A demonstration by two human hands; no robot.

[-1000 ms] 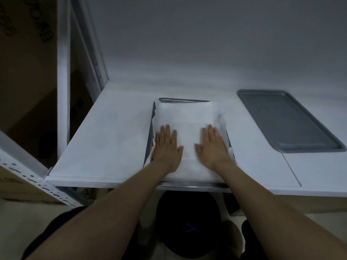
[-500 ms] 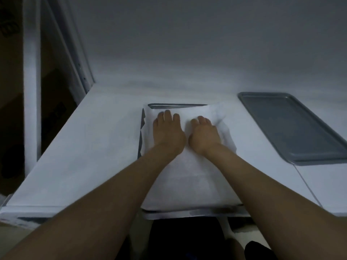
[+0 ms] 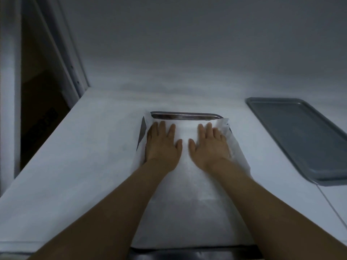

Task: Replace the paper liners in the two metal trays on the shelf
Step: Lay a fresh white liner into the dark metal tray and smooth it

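- To the left of your left hand (image 3: 162,145), the white shelf (image 3: 75,166) runs out to its metal upright (image 3: 75,68).
- Your left hand lies flat with its fingers straight and slightly spread. It presses the paper liner (image 3: 187,194) down near the far left corner of the first tray (image 3: 185,116) and grips nothing.
- Between your hands the liner looks smooth. Just beyond your fingertips the tray's far rim shows as a bare metal strip, and the paper rides up over the left wall.
- Your right hand (image 3: 210,145) is also flat and open, pressing the liner near the far right corner. The paper is crumpled against the wall just right of your little finger.
- Well to the right of that hand, the second tray (image 3: 300,139) sits with no paper in it.
- By my reading you are about halfway. The first liner is laid and needs only its edges seated, and the second tray is left to line.
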